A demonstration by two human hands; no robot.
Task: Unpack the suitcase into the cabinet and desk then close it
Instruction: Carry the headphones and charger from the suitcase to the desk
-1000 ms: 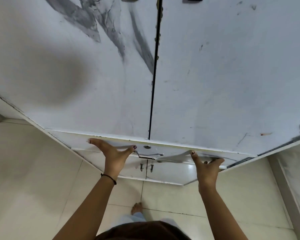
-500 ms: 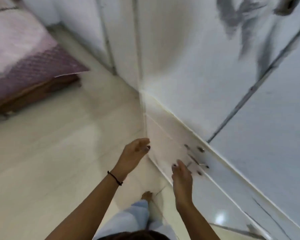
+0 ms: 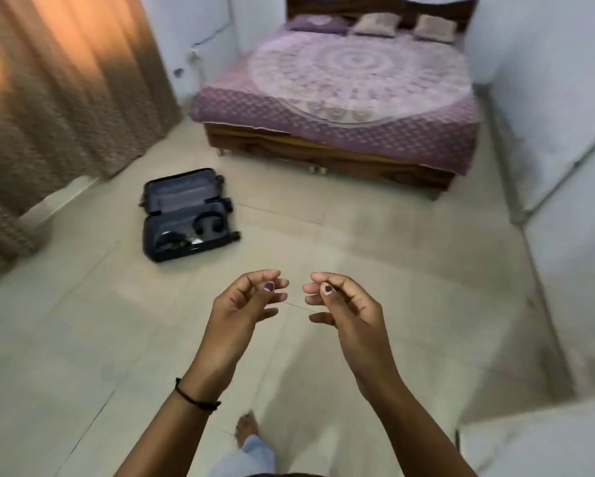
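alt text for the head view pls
A bare left hand and right hand hover empty, fingers loosely curled, over a pale tiled floor. Ahead left, a dark open suitcase lies flat holding black headphones; a purple-covered bed stands beyond.

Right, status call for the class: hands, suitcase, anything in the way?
Both empty: left hand, right hand, fingers loosely curled. Open suitcase on the floor, headphones and small items inside. Only tiles between; bed beyond.

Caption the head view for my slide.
Empty left hand and right hand, fingers loosely curled, before an open suitcase on the floor holding headphones, purple-covered bed beyond.
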